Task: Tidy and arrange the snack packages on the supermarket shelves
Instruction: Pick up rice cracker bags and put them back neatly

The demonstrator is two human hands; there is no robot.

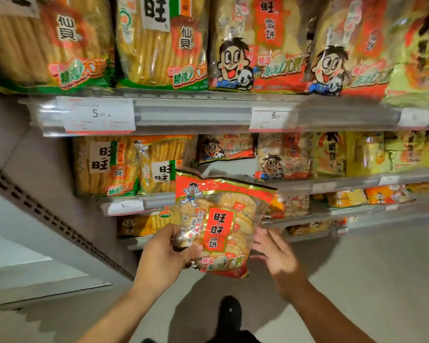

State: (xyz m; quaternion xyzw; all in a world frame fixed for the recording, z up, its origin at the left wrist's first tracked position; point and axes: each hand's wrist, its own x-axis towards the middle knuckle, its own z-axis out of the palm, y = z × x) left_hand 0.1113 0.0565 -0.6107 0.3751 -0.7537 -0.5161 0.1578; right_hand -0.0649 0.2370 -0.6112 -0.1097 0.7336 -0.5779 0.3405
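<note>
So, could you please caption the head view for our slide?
Left hand grips a red plastic rice-cracker bag before stocked supermarket shelves; open right hand beside it.

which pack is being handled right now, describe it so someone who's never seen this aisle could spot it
Start at the snack shelves filling the top of the view, then drop to the two bare hands in front of the lower shelves. The left hand grips a red rice cracker pack; the right hand is open beside it. It is the only pack off the shelves, tilted in mid-air, with a small cartoon boy at its top left.

red-and-gold rice cracker bag (218, 224), green-trimmed bags (156, 43)
</note>
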